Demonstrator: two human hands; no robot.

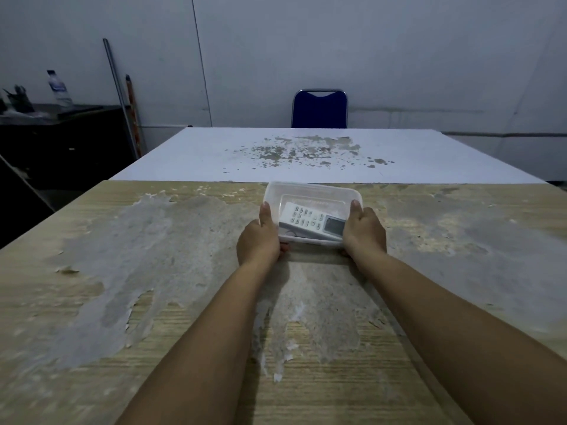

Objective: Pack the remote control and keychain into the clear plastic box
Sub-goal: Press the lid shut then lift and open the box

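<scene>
The clear plastic box (310, 191) sits near the far edge of the worn wooden table (153, 286), tilted slightly toward me. Inside it lies a white remote control (310, 221) with grey buttons and a small screen at its right end. A thin dark loop, possibly the keychain (290, 233), shows under the remote's left end. My left hand (259, 240) grips the box's left side, thumb on the rim. My right hand (365, 231) grips its right side the same way.
A white table (306, 154) with peeled patches joins the far edge of mine. Behind it stands a blue chair (319, 108). At the left are a dark cabinet (61, 142) with a water bottle (59, 87) and metal poles (119, 90) leaning on the wall.
</scene>
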